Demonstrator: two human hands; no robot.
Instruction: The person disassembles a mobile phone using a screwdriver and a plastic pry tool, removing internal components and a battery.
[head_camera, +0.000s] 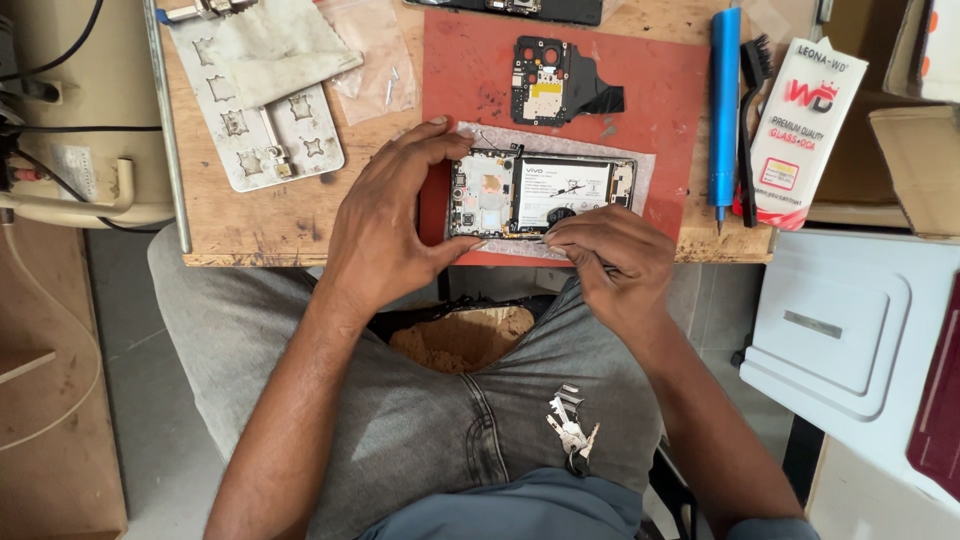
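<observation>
Your left hand (385, 225) clamps the opened black smartphone with exposed battery (540, 193) on the red rubber mat (650, 90) while your right hand (605, 255) pinches its near edge; slipping there could gouge the battery.

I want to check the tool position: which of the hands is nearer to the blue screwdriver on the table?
The right hand. It is at the open phone's lower edge, left of the blue screwdriver. The left hand holds the phone's far end, farther away.
</observation>
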